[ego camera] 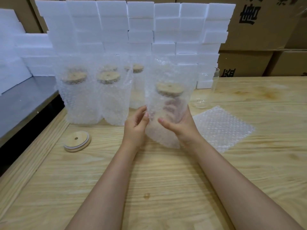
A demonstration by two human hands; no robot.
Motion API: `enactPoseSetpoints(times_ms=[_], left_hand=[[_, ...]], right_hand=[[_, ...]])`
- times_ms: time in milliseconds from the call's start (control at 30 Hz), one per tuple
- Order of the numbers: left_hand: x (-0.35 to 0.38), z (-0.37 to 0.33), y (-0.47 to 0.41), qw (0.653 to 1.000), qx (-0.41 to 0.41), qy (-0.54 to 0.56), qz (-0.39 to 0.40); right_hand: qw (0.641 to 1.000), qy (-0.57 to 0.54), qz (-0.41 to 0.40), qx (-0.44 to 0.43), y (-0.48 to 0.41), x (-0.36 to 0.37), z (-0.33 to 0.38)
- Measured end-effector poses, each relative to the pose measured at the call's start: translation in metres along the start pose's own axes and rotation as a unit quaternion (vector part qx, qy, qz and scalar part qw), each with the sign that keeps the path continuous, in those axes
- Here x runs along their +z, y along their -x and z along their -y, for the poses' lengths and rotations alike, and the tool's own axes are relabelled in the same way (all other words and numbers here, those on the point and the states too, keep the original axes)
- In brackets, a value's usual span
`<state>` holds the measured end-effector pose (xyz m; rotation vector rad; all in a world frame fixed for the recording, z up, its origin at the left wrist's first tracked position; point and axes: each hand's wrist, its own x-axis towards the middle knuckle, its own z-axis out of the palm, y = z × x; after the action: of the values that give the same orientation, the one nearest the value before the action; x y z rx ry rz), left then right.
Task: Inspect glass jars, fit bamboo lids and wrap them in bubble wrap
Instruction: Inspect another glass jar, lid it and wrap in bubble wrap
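Jar [167, 103] w/ lid [169, 89], frame ctr, in bubble wrap [159, 70]: right hand [181, 125] cups it, left hand [136, 127] pinches wrap edge; risk: loose wrap slides, jar drops.

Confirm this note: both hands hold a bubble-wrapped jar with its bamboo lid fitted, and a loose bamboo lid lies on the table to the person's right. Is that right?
Not quite. The head view shows the loose bamboo lid lying on the table to the person's left, not right. The rest stands: the left hand and right hand hold the bubble-wrapped jar, its fitted lid on.
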<state>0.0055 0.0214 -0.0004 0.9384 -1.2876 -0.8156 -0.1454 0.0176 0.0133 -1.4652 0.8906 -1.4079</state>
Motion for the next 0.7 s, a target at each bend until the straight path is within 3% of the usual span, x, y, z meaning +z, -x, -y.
enactPoseSetpoints(times_ms=[100, 267, 467, 700], left_hand=[[-0.004, 0.008, -0.001, 0.997, -0.005, -0.065, -0.044], [-0.002, 0.005, 0.002, 0.966, 0.036, -0.161, -0.200], [-0.006, 0.003, -0.002, 0.938, 0.012, -0.122, -0.323], [-0.015, 0.009, -0.014, 0.912, -0.052, -0.033, -0.405]], right_hand=[[0.998, 0.054, -0.028, -0.011, 0.004, 0.012, -0.006], [0.988, 0.105, -0.115, -0.018, 0.003, 0.037, -0.013], [0.968, 0.128, -0.212, -0.036, -0.016, 0.077, -0.027], [0.953, 0.165, -0.246, -0.057, -0.044, 0.109, -0.041]])
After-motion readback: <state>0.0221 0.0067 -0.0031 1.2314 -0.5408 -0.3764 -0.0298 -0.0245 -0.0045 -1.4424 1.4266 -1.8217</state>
